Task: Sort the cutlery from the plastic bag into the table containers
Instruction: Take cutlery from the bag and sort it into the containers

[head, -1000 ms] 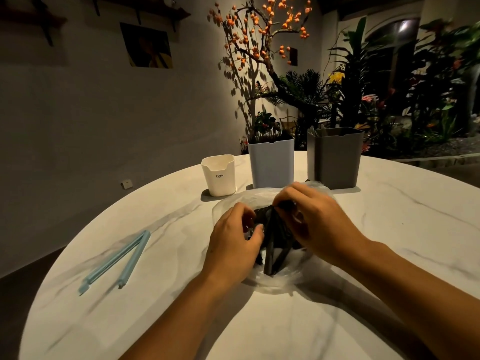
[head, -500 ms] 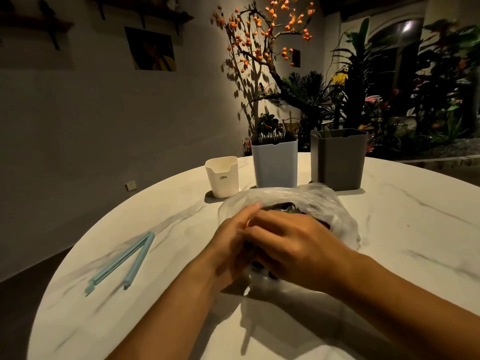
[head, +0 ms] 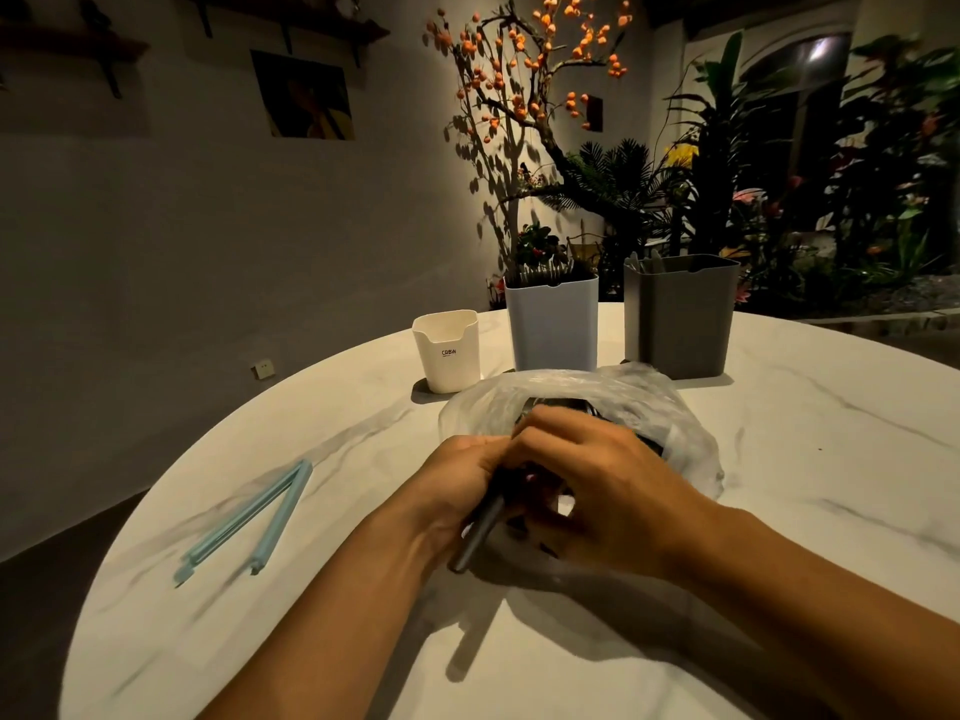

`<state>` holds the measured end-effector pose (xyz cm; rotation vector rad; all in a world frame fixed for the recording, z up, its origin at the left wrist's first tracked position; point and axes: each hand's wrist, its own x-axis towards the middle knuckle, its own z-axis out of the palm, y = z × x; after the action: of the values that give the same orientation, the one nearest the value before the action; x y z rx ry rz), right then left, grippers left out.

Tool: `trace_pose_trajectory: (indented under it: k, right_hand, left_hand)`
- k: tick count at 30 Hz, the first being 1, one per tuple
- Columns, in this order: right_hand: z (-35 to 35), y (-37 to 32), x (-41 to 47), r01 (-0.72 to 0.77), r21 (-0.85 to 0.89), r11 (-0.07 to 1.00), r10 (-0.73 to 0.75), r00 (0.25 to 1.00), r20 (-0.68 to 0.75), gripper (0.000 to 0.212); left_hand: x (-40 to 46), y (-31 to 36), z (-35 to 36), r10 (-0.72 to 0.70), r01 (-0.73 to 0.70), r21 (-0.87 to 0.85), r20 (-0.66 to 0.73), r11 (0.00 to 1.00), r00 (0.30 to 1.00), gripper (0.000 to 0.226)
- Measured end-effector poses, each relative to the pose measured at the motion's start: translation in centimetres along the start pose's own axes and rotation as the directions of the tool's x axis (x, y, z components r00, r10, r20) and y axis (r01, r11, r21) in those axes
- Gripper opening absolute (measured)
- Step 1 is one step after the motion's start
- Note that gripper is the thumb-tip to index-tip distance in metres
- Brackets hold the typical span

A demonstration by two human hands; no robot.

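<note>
Left hand (head: pixel 457 480) grips a dark handle (head: pixel 478 532) at the bag (head: pixel 675 423) mouth; right hand (head: pixel 602 480) curls over — hold unclear. Stiff, light, probably slick — grasp mid-handle.

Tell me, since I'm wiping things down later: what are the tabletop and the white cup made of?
Tabletop: looks like polished marble or a marble-look slab, pale with grey veins. White cup: probably matte moulded plastic, given its thin notched rim and printed logo.

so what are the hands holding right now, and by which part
The left hand grips a dark cutlery handle at its upper part; the free end sticks out toward the camera. The right hand curls over the cutlery in the plastic bag; its exact hold is hidden.
</note>
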<state>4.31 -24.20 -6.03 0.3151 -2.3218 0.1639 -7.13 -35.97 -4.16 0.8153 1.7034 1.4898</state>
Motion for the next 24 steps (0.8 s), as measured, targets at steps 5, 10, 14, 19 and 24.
trace_pose_trajectory:
  k: [5, 10, 14, 19, 24]
  right_hand:
    - [-1.0, 2.3, -0.4, -0.394, 0.100, 0.913, 0.407, 0.875, -0.263, 0.016]
    - [-0.9, 4.4, -1.0, -0.690, 0.247, 0.680, 0.732, 0.653, -0.194, 0.012]
    - [-1.3, 4.1, -0.5, -0.650, 0.511, 0.563, 0.774, 0.632, -0.050, 0.014]
    - [-2.3, 3.0, 0.1, -0.562, 0.758, 0.331, 0.768, 0.627, 0.129, 0.015]
    - [-3.1, 2.6, 0.6, -0.480, 0.840, 0.253, 0.743, 0.653, 0.149, 0.027]
  left_hand:
    - [-0.2, 0.4, 0.3, -0.075, 0.097, -0.222, 0.107, 0.970, 0.991, 0.022]
    - [-0.3, 0.5, 0.3, -0.072, 0.104, -0.169, 0.188, 0.980, 0.979, 0.024]
    - [-0.2, 0.4, 0.4, -0.041, 0.067, -0.104, 0.233, 0.992, 0.971, 0.026]
    - [-0.3, 0.3, 0.7, 0.014, 0.039, -0.170, 0.301, 0.985, 0.954, 0.026]
    - [-0.3, 0.2, 1.0, 0.038, 0.022, -0.194, 0.299, 0.981, 0.953, 0.038]
